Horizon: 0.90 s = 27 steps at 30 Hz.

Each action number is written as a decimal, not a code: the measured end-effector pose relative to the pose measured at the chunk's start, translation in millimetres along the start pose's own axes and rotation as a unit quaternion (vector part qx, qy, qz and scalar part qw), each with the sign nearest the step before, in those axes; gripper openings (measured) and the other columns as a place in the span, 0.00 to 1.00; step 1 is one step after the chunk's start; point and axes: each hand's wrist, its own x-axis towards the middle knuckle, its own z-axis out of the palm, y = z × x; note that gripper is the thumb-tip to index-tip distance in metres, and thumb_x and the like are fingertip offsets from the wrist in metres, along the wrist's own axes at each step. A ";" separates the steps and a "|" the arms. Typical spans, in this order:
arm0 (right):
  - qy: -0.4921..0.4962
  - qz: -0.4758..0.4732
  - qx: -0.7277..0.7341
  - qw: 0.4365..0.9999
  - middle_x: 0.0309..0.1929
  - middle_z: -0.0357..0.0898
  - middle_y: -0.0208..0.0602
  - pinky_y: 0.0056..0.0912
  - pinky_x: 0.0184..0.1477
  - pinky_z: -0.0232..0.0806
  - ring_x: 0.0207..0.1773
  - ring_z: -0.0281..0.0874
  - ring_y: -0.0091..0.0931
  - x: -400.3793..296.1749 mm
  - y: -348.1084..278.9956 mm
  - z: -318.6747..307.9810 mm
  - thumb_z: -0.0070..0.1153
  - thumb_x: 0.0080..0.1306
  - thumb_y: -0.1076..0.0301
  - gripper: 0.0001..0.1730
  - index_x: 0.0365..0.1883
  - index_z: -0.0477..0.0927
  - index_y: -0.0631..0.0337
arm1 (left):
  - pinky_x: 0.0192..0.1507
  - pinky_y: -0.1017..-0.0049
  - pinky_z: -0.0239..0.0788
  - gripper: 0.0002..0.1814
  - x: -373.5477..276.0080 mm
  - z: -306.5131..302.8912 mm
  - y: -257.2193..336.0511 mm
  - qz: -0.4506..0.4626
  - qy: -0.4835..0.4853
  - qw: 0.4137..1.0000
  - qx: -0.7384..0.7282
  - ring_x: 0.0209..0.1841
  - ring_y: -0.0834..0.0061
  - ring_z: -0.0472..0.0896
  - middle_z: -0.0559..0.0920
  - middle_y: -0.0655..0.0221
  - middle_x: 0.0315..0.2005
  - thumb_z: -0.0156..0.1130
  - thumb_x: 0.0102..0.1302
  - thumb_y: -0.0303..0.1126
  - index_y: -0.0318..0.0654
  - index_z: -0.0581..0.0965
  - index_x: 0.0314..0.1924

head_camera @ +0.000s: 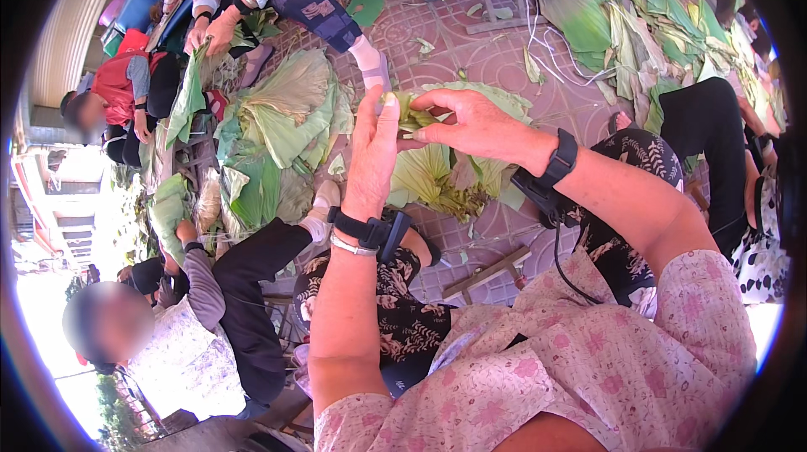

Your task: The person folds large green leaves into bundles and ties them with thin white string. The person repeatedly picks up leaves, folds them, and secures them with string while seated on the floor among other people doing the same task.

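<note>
My left hand (372,159) is raised at the middle of the view, its fingers pointing up along a small gathered piece of yellow-green leaf (413,116). From the right, my right hand (470,124) pinches the same leaf between thumb and fingers. Both hands hold it above the paved ground. Below them lies a pile of large yellow-green leaves (422,177), some browned and crumpled at the edges. The underside of the held leaf is hidden by the fingers. Each wrist wears a black strap with a device.
A wooden stool (488,272) stands near my knees. Large leaves lie in piles at left (290,111) and at right (577,10), with white strings (551,51) beside the latter. Several people sit around, one at upper left handling a leaf (188,95), another at lower left.
</note>
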 end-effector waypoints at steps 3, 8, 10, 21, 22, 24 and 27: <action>-0.018 0.038 0.052 0.998 0.50 0.82 0.44 0.31 0.54 0.72 0.52 0.80 0.30 0.4 -2.5 -13.2 0.65 0.64 0.60 0.27 0.56 0.79 0.69 | 0.46 0.70 0.82 0.35 3.4 0.3 -0.7 0.008 -0.024 1.000 0.002 0.48 0.69 0.83 0.79 0.58 0.51 0.53 0.77 0.44 0.32 0.54 0.74; -0.005 0.071 0.117 0.991 0.48 0.83 0.39 0.29 0.51 0.71 0.49 0.79 0.24 3.1 -4.5 -21.8 0.59 0.70 0.64 0.21 0.56 0.79 0.68 | 0.47 0.69 0.82 0.37 4.5 -0.3 1.9 0.033 -0.052 0.998 0.009 0.52 0.68 0.80 0.74 0.56 0.57 0.55 0.76 0.47 0.31 0.56 0.73; 0.015 0.055 0.071 0.996 0.45 0.84 0.40 0.32 0.49 0.72 0.46 0.79 0.26 6.0 -1.0 -23.1 0.57 0.70 0.63 0.20 0.56 0.79 0.67 | 0.47 0.69 0.82 0.37 9.2 -0.4 -0.5 0.038 -0.058 0.998 0.002 0.53 0.68 0.79 0.72 0.56 0.58 0.55 0.76 0.48 0.31 0.57 0.73; 0.020 -0.108 -0.177 0.978 0.45 0.84 0.48 0.43 0.48 0.72 0.47 0.81 0.45 1.2 -5.6 -16.5 0.57 0.68 0.60 0.18 0.53 0.80 0.60 | 0.45 0.72 0.81 0.36 5.1 2.9 -3.0 0.036 -0.090 0.990 0.102 0.53 0.72 0.79 0.74 0.58 0.58 0.56 0.75 0.50 0.28 0.64 0.70; 0.013 -0.106 -0.170 0.980 0.45 0.84 0.47 0.44 0.47 0.72 0.46 0.81 0.45 1.3 -8.3 -17.1 0.56 0.69 0.60 0.18 0.53 0.80 0.59 | 0.44 0.74 0.80 0.37 6.5 0.6 -4.0 0.040 -0.094 0.989 0.108 0.50 0.74 0.80 0.77 0.58 0.55 0.57 0.74 0.51 0.26 0.64 0.69; 0.002 -0.098 -0.165 0.981 0.43 0.84 0.47 0.44 0.46 0.72 0.45 0.81 0.45 1.3 -10.3 -18.0 0.56 0.69 0.59 0.18 0.53 0.80 0.58 | 0.41 0.76 0.79 0.37 5.3 1.3 -5.5 0.051 -0.088 0.989 0.110 0.44 0.76 0.82 0.80 0.59 0.50 0.58 0.74 0.52 0.24 0.68 0.66; -0.004 -0.086 -0.173 0.981 0.40 0.84 0.47 0.44 0.45 0.72 0.44 0.81 0.46 0.1 -11.0 -18.7 0.55 0.70 0.58 0.17 0.51 0.81 0.58 | 0.40 0.77 0.78 0.36 5.8 0.4 -8.5 0.047 -0.106 0.987 0.114 0.39 0.76 0.83 0.81 0.61 0.47 0.58 0.74 0.52 0.25 0.68 0.66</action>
